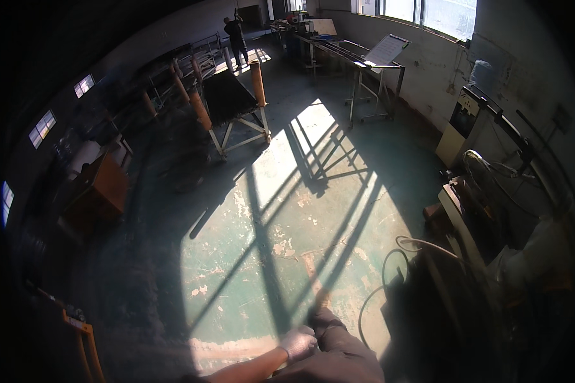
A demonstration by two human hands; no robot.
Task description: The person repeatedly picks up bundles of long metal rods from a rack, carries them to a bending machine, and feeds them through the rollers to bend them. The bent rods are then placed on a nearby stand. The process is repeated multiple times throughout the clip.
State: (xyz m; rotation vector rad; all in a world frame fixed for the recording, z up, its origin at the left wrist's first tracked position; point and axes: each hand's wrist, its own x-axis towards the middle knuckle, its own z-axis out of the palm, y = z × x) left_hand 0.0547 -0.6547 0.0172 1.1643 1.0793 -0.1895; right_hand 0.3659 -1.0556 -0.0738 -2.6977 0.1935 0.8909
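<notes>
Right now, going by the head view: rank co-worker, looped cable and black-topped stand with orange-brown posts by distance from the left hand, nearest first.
From the left hand:
1. Looped cable: on the floor, to the right.
2. Black-topped stand: ahead, slightly left.
3. Co-worker: beyond the stand, toward the back.
</notes>
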